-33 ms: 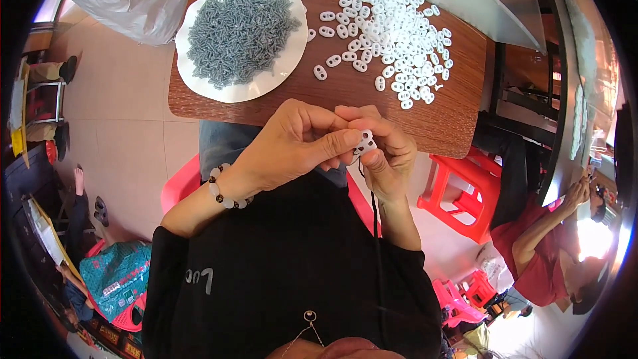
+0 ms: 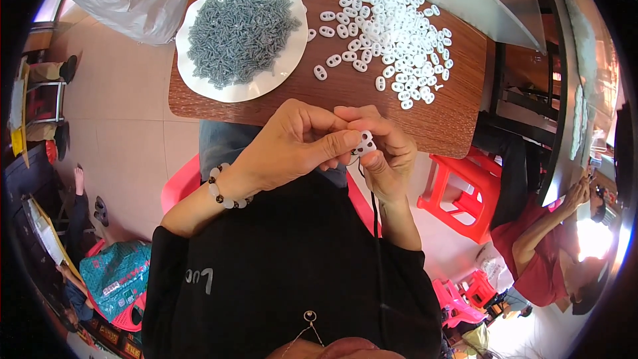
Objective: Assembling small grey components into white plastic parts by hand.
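Note:
My left hand (image 2: 292, 141) and my right hand (image 2: 389, 153) meet in front of the table's near edge. Between their thumbs and fingertips I pinch a small white two-holed plastic piece (image 2: 363, 143); its dark holes face up. Whether more than one piece is held there, the fingers hide. A black cord (image 2: 375, 216) hangs down from beneath the right thumb along my black shirt. On the table lies a loose pile of matching white two-holed pieces (image 2: 399, 43). Left of it, a white scalloped plate (image 2: 297, 70) carries a heap of small grey-blue screw-shaped plastic parts (image 2: 239, 36).
The brown wooden table (image 2: 458, 116) ends just beyond my hands. A clear plastic bag (image 2: 133, 0) hangs at the far left. Grey panels (image 2: 478, 10) stand at the far right. A red stool (image 2: 465, 196) is to the right, near a person in a red shirt (image 2: 538, 252).

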### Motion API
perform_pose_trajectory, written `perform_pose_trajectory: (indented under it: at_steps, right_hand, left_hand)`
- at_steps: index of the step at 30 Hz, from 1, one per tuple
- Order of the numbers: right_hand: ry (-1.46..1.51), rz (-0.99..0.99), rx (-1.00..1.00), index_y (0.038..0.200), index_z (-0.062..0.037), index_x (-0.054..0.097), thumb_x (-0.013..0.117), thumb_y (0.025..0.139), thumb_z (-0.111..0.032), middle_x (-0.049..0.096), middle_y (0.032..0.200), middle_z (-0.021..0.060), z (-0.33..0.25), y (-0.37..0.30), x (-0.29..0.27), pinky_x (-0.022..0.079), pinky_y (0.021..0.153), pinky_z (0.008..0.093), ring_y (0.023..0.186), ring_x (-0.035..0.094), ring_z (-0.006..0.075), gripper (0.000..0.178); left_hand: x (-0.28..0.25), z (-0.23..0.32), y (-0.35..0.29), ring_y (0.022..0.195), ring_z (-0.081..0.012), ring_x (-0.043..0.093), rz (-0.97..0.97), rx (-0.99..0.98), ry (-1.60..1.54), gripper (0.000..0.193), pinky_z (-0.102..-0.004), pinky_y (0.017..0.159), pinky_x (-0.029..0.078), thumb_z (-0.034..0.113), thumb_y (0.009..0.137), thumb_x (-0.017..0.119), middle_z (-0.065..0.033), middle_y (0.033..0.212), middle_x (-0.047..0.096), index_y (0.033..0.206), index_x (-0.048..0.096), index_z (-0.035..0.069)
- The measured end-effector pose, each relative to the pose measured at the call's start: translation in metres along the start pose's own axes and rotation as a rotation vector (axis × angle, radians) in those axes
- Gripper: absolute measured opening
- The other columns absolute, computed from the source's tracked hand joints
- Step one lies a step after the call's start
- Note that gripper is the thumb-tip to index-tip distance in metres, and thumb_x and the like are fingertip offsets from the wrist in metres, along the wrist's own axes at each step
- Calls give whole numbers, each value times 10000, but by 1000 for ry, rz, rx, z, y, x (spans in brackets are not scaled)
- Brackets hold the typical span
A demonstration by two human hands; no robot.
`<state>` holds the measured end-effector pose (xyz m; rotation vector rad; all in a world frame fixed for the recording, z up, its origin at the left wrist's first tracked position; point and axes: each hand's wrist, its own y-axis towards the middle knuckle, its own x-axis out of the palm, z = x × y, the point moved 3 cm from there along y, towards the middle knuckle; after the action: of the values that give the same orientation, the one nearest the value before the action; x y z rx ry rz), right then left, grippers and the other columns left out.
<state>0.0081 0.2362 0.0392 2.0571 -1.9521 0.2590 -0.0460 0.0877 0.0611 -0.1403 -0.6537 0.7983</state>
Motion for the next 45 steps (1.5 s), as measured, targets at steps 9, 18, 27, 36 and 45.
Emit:
perform_pose_trajectory:
  at_steps: [9, 18, 27, 36, 45]
  right_hand:
    - [-125, -121, -27, 1160, 37, 623, 636, 886, -406, 564, 1264, 229, -7, 4, 1, 422, 966, 405, 1123, 515, 266, 520]
    - [16, -37, 27, 1112, 37, 643, 655, 871, -395, 587, 1234, 253, -1, -3, 4, 442, 963, 416, 1176, 548, 316, 495]
    - [71, -67, 3, 1110, 43, 641, 657, 887, -311, 568, 1264, 253, -1, -3, 4, 449, 963, 400, 1165, 568, 323, 418]
    - [24, 5, 15, 1122, 41, 608, 641, 903, -322, 601, 1173, 288, -3, -9, 8, 452, 969, 471, 1135, 574, 398, 426]
    - [150, 80, 58, 1127, 50, 602, 620, 923, -297, 603, 1166, 292, 5, 0, 14, 496, 891, 411, 1065, 615, 345, 403]
  left_hand:
    - [-3, 9, -2, 584, -49, 525, -53, 63, 207, 247, -188, 524, 418, 227, 911, 661, -25, 676, 623, 904, 704, -16]
    - [-1, 9, -5, 586, -53, 561, -44, 12, 205, 220, -183, 516, 435, 213, 891, 686, -33, 679, 645, 943, 721, 1]
    - [1, 10, -5, 585, -57, 558, -48, 40, 171, 222, -187, 524, 436, 223, 881, 698, -38, 677, 643, 907, 724, 4]
    - [6, 16, -8, 554, -36, 538, -10, 25, 150, 182, -183, 487, 398, 175, 891, 681, -26, 634, 642, 872, 737, 3]
    - [0, 4, -1, 532, -46, 539, 107, 7, 63, 201, -178, 459, 423, 177, 888, 683, -24, 631, 626, 798, 729, 2]
